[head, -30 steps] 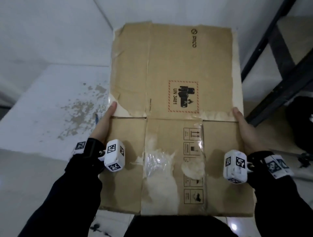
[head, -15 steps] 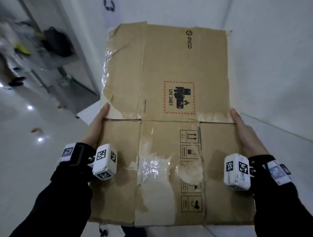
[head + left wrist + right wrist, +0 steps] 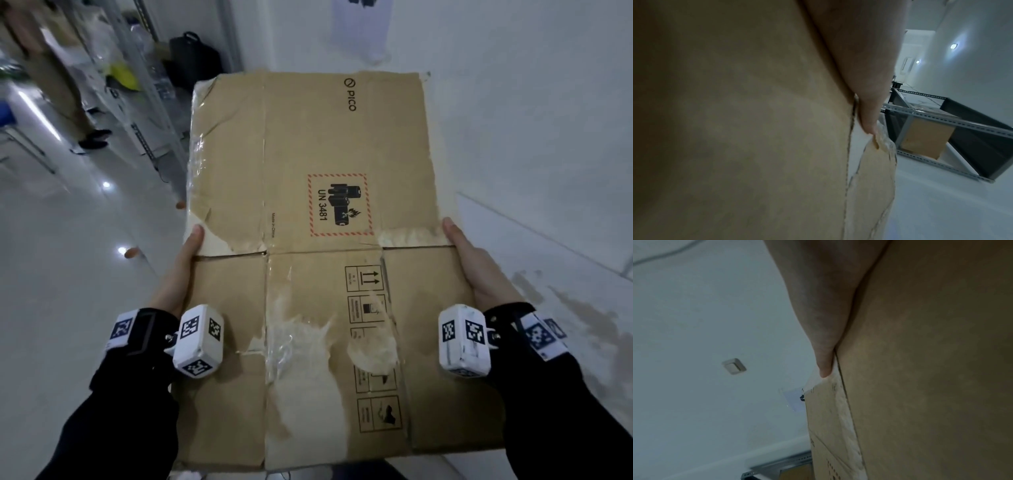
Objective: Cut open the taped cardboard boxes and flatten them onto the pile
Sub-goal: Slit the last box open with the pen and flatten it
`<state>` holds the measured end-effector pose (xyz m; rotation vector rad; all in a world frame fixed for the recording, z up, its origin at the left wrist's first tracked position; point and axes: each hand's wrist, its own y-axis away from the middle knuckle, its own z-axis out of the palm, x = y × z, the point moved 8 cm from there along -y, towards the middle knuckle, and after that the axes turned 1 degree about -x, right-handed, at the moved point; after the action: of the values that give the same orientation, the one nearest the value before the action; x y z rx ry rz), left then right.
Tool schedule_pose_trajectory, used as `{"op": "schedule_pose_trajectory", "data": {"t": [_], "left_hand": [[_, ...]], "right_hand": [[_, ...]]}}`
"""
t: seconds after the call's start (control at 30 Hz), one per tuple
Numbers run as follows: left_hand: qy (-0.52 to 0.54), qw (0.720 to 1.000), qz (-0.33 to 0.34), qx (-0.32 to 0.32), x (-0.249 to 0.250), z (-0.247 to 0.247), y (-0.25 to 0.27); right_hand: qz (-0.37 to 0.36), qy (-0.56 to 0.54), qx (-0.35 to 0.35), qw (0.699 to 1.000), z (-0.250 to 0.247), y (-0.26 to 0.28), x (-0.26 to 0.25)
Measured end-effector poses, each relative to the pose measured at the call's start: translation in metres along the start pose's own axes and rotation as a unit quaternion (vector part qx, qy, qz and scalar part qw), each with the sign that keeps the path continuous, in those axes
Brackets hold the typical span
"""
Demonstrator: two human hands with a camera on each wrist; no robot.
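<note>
A flattened brown cardboard box [image 3: 308, 154], printed with PICO and a UN 3481 label and patched with torn clear tape, is held flat in the air in front of me. My left hand [image 3: 178, 274] grips its left edge with the thumb lying on top. My right hand [image 3: 479, 270] grips the right edge the same way. The fingers of both hands are hidden under the board. In the left wrist view the thumb [image 3: 869, 113] presses on the cardboard [image 3: 735, 113] beside a torn taped flap. The right wrist view shows the thumb [image 3: 824, 337] along the cardboard [image 3: 931, 369] edge.
Metal shelving [image 3: 144, 102] with a black bag [image 3: 191, 58] stands at the back left, and a person [image 3: 51, 68] stands beyond it. A white wall is to the right, over a stained floor patch [image 3: 565, 308]. A grey rack holds another box [image 3: 927, 139].
I have turned with the cardboard: the background swung from a stained white surface and dark rack to a corridor with shelving on the left. Both hands keep the same hold.
</note>
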<state>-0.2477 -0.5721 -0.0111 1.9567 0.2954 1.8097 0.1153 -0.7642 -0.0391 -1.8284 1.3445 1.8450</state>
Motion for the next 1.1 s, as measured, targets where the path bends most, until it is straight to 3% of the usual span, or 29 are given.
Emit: {"op": "schedule_pose_trajectory", "data": {"t": [0.17, 0.4, 0.5, 0.67, 0.93, 1.1], "left_hand": [[0.013, 1.0, -0.024, -0.013, 0.022, -0.03, -0.101], [-0.087, 0.994, -0.062, 0.005, 0.094, -0.028, -0.223], [-0.113, 0.989, -0.09, 0.005, 0.116, -0.029, -0.256], [-0.089, 0.969, -0.161, -0.164, 0.103, -0.047, -0.406], [-0.167, 0.935, -0.157, -0.269, 0.137, -0.059, -0.583], [-0.191, 0.918, -0.165, -0.306, 0.146, -0.075, -0.663]], "right_hand": [[0.017, -0.004, -0.008, 1.0, 0.086, -0.063, -0.017], [0.074, -0.023, 0.017, 0.997, 0.195, -0.159, -0.026], [0.102, -0.029, 0.03, 0.994, 0.228, -0.176, -0.032], [0.138, -0.053, 0.084, 0.986, 0.279, -0.2, -0.042], [0.173, -0.134, 0.217, 0.951, 0.395, -0.227, -0.035], [0.202, -0.135, 0.272, 0.931, 0.472, -0.227, -0.032]]}}
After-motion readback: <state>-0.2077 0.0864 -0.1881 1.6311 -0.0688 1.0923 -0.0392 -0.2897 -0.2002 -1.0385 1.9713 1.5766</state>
